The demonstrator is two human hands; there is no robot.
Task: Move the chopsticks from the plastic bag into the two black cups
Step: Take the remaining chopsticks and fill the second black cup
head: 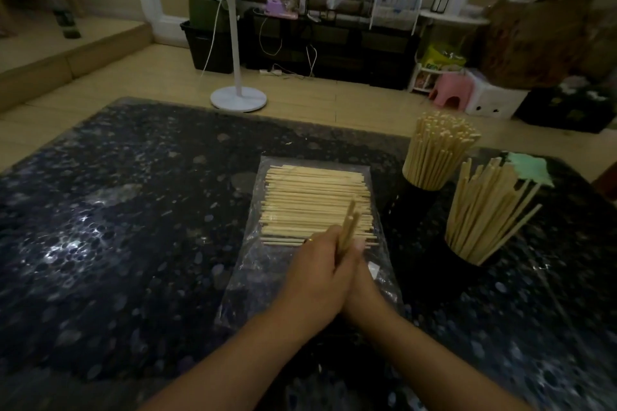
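A clear plastic bag (267,277) lies flat on the dark table, with a stack of pale wooden chopsticks (317,200) lying crosswise in it. My left hand (314,274) and my right hand (359,280) are pressed together over the bag's near part, holding a small bundle of chopsticks (349,227) between them, tips pointing up and away. To the right stand two black cups: the far cup (419,192) is packed with upright chopsticks, the near cup (474,259) holds a looser fan of them.
The table (117,227) has a dark speckled glossy top. A green scrap (527,170) lies behind the near cup. Beyond the table's far edge stand a white fan base (238,98), a pink stool (450,90) and dark shelving.
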